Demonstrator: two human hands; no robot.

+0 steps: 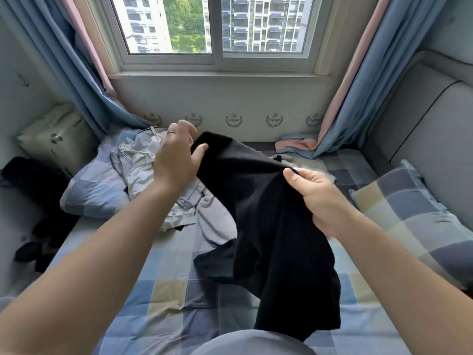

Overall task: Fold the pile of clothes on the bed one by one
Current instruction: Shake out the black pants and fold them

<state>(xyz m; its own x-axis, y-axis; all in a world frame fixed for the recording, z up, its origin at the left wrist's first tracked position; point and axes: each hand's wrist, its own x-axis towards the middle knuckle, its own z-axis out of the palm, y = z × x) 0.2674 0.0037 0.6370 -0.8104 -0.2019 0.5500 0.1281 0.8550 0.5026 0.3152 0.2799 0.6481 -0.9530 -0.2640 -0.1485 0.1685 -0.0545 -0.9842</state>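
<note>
Above the bed (179,298), the left hand (176,160) and right hand (314,198) each pinch a black garment (268,213), apparently spreading it; next, lay it flat.

free: bare checked bed (166,290) along near edge, left of hanging black garment (268,213) | blocked: grey clothes pile (143,170) mid-bed toward far edge, overlapping left pillow (94,190) | right edge: second pillow (409,213) | far right corner: curtain hem (299,146)

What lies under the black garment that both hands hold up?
Under the black garment, pale grey clothes and the checked bed sheet show at its left edge. What lies directly beneath its middle is covered.
</note>
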